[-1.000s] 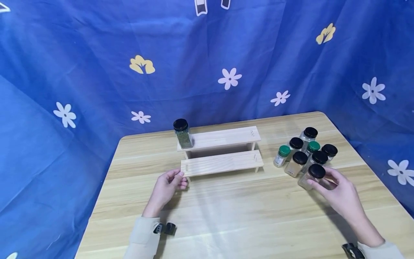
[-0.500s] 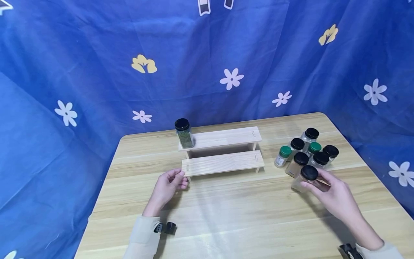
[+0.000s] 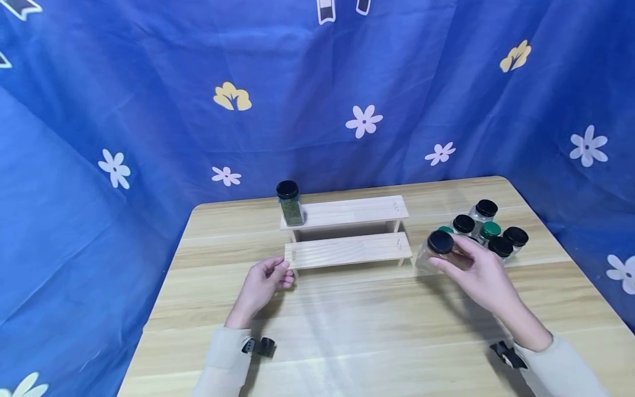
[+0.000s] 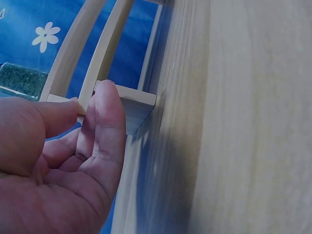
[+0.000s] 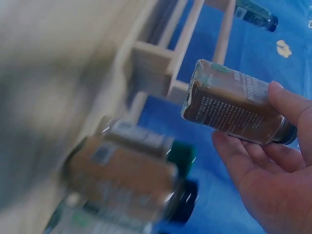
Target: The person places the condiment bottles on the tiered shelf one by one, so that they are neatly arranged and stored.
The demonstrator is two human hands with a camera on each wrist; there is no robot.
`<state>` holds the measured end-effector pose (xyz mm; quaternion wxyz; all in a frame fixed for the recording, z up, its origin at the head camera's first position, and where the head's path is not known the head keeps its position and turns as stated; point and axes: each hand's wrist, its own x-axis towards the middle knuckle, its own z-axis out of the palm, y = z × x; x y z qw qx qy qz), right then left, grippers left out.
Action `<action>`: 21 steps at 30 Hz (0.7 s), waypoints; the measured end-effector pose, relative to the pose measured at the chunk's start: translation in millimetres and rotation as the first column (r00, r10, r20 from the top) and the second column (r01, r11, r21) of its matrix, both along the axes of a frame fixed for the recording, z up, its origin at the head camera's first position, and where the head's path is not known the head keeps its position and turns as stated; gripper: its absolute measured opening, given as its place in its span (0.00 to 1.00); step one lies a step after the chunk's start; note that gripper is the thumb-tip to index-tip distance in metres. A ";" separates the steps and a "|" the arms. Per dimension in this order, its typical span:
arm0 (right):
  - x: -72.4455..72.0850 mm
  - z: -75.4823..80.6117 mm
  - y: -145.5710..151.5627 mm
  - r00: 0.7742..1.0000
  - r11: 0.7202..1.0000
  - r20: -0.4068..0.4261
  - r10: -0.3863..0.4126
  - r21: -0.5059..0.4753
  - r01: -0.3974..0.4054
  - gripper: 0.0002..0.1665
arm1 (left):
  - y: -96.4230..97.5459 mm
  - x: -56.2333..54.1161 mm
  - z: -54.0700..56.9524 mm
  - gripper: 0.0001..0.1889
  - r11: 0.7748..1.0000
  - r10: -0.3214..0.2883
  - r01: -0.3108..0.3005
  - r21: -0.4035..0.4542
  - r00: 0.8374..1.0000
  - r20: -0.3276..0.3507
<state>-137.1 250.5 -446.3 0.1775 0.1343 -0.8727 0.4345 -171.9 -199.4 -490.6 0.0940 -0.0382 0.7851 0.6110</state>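
My right hand [image 3: 483, 278] grips a spice jar [image 3: 428, 258] with a black lid, held above the table beside the right end of a two-tier wooden rack [image 3: 347, 251]. Brown powder and a printed label show on this jar in the right wrist view, where thumb and fingers clasp it near the lid. At the rack's other end, my left hand [image 3: 263, 284] pinches the left edge of the lower shelf between thumb and fingers. On the upper shelf's left end stands a black-lidded jar of green herbs [image 3: 291, 210].
Several more spice jars cluster on the right of the table, among them a black-lidded one [image 3: 486, 208] and a green-lidded one [image 3: 490, 230]. Some are partly hidden behind my right hand. A blue flowered cloth [image 3: 297, 138] hangs behind the wooden table [image 3: 347, 331].
My right hand has carried the spice jar up and left, away from its spot before the cluster and towards the rack. The left hand keeps its place on the shelf. The head view has shifted slightly.
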 end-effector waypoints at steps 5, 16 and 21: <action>-25.5 17.6 -27.5 0.997 0.997 0.007 0.070 -0.034 -0.070 0.25 | 0.1 -0.4 -1.2 0.24 1.000 -0.005 0.005 0.007 1.000 -0.001; -83.0 45.8 -104.1 0.944 0.918 0.092 0.317 -0.278 -0.281 0.28 | 0.8 1.3 -1.9 0.23 1.000 0.016 -0.016 0.018 1.000 -0.001; -103.1 46.9 -135.2 0.923 0.895 0.101 0.372 -0.305 -0.327 0.30 | 1.6 2.0 -0.4 0.23 1.000 0.016 -0.016 0.023 1.000 -0.010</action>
